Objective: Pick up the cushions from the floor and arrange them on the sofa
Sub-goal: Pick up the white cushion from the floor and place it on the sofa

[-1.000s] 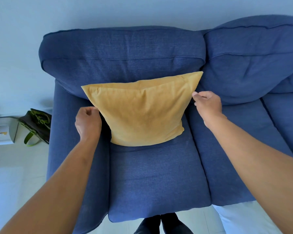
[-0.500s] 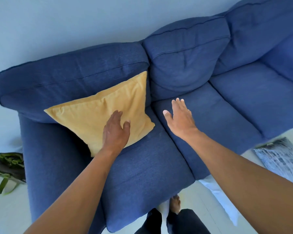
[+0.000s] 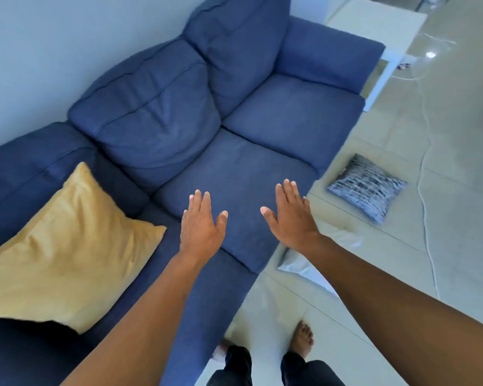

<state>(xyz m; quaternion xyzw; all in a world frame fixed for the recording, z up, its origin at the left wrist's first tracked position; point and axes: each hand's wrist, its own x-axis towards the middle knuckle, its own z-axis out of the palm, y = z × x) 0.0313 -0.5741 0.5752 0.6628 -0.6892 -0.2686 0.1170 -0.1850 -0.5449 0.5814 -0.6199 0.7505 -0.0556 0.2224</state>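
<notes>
A yellow cushion (image 3: pixel 67 246) leans against the backrest at the left end of the blue sofa (image 3: pixel 243 168). My left hand (image 3: pixel 201 227) hovers open over the middle seat, clear of the yellow cushion. My right hand (image 3: pixel 290 221) is open too, above the seat's front edge, holding nothing. On the floor to the right lies a grey patterned cushion (image 3: pixel 367 186). A white cushion (image 3: pixel 318 257) lies on the floor beside the sofa front, partly hidden under my right forearm.
A white cable (image 3: pixel 425 218) runs across the pale tiled floor on the right. A white side table (image 3: pixel 385 37) stands beyond the sofa's right armrest. My bare feet (image 3: pixel 303 339) stand close to the sofa front.
Both hands have let go of the yellow cushion and opened. The view has swung right, and the grey and white cushions on the floor have come into sight.
</notes>
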